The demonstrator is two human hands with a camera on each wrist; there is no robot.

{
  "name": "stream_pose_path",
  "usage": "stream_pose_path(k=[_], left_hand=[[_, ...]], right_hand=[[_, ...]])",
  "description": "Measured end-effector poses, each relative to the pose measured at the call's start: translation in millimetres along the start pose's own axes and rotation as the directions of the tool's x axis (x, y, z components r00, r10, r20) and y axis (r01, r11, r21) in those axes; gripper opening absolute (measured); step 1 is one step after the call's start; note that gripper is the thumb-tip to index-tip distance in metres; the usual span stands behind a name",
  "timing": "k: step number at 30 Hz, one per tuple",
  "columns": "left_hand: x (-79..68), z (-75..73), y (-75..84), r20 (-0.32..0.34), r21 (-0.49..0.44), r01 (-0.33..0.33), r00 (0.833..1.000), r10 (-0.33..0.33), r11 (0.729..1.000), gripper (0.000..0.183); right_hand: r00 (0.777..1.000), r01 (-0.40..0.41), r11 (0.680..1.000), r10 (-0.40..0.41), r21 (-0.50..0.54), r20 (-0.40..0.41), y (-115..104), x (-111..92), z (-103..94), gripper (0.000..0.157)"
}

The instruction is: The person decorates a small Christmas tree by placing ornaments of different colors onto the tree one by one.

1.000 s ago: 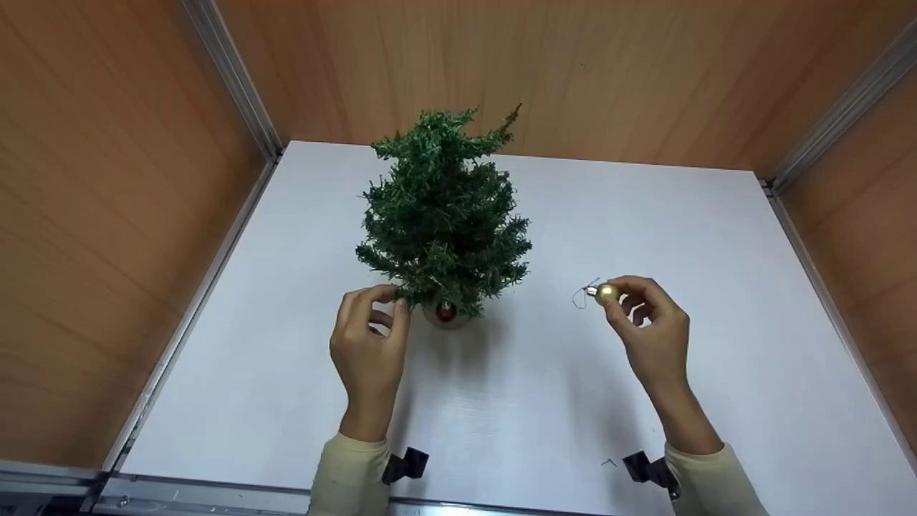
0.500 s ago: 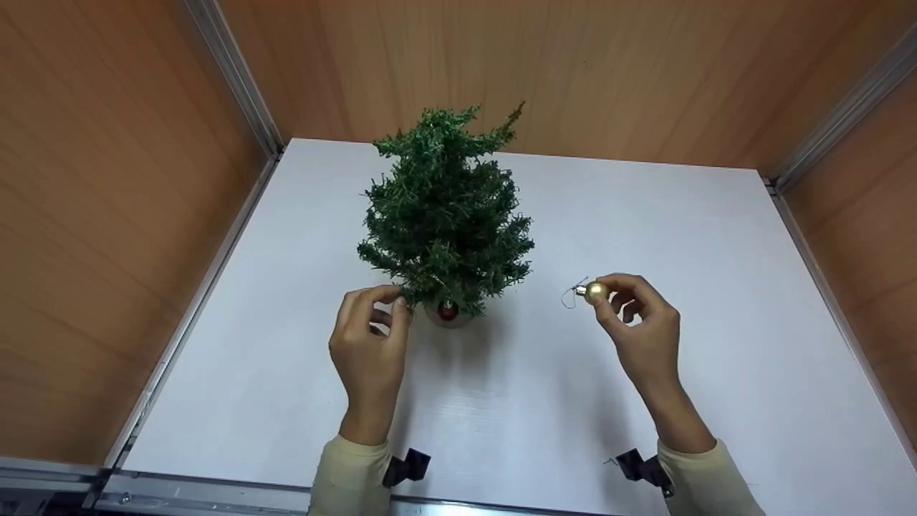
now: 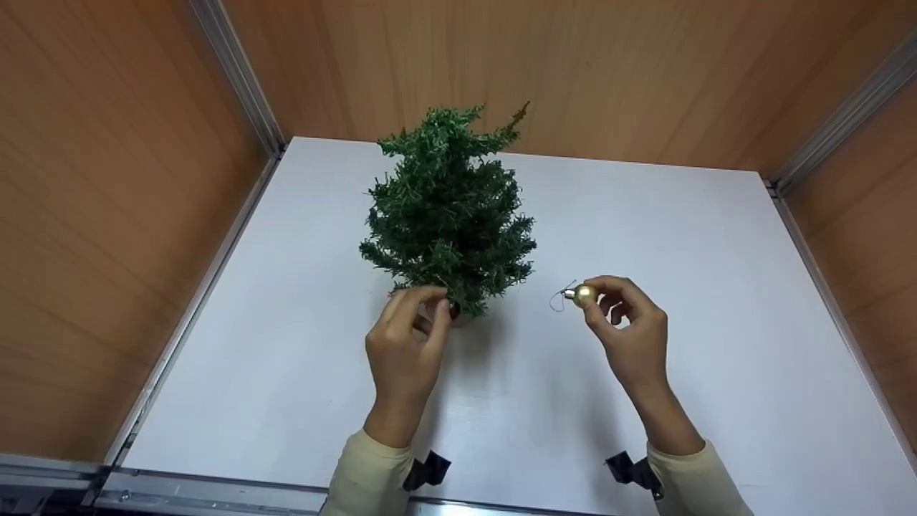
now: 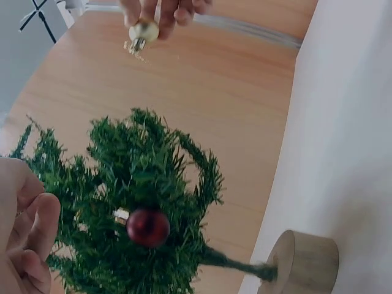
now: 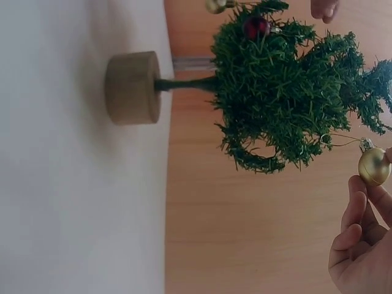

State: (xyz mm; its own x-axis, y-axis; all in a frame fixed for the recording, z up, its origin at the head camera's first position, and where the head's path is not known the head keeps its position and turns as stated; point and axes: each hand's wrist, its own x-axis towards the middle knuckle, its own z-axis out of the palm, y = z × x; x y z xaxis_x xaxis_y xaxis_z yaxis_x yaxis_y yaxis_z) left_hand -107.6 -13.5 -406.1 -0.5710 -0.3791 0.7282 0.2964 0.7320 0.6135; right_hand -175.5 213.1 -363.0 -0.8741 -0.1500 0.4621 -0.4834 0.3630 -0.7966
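A small artificial Christmas tree (image 3: 451,208) stands on a round wooden base (image 4: 312,263). One red bauble (image 4: 148,227) hangs on its front lower branches; in the head view it is mostly behind my left hand (image 3: 408,344). That hand is in front of the tree with fingers bent and nothing seen in them; the left wrist view shows it apart from the bauble. To the right of the tree, my right hand (image 3: 630,333) pinches a gold bauble (image 3: 585,294) between thumb and fingers. Its silver cap and thin wire loop (image 3: 559,299) point toward the tree, apart from the branches.
Another gold bauble (image 5: 215,5) shows at the top of the right wrist view beside the tree's lower branches. The white tabletop (image 3: 716,301) is bounded by wood-grain panels (image 3: 609,79) and metal rails (image 3: 215,301).
My left hand has moved right, from the tree's lower left branches to before the red bauble. My right hand has carried the gold bauble a little left, closer to the tree.
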Motion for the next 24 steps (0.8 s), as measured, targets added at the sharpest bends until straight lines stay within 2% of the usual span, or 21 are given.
stream_pose_path(k=[6,16,24], left_hand=[[1.2,9.7,9.9,0.049,-0.04,-0.029,0.998,0.031,0.999,0.008],[4.3,23.6,19.9,0.091,-0.028,-0.089,0.992,0.092,0.996,0.007],[4.6,32.4,25.5,0.138,-0.081,-0.099,0.984,0.109,0.992,0.008]], right_hand=[[1.0,0.011,1.0,-0.011,0.023,0.006,-3,-2,3.4,0.016],[0.999,0.034,0.998,-0.036,0.046,0.032,-6,-2,8.9,0.016],[0.998,0.047,0.998,-0.049,0.047,0.042,-9,-2,11.0,0.017]])
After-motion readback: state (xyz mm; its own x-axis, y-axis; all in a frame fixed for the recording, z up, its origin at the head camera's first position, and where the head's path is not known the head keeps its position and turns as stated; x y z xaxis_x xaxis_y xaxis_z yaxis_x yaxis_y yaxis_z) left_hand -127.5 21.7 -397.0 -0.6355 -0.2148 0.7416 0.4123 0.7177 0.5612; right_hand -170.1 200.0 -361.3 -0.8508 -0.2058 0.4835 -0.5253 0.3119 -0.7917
